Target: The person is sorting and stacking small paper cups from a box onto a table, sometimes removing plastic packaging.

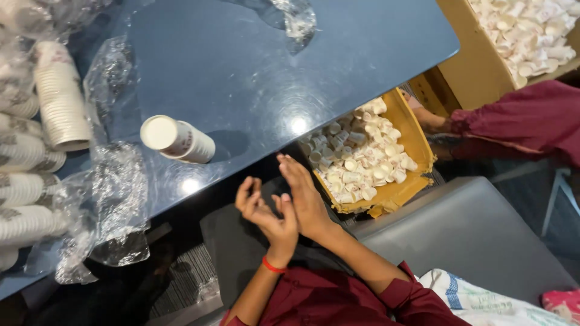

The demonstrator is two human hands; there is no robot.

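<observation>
Paper cups lie stacked on the table, untouched.
I see my left hand and right hand open and empty; next I'd judge a reach.

Across the dark blue table you see crumpled clear plastic wrap along your left side and another scrap at the far edge. Sleeves of stacked paper cups lie bagged at the far left. At the top right stands a cardboard box heaped with small white cups. Below it, another person's maroon sleeve reaches in. A grey seat sits lower right, with printed cloth beside it.
</observation>
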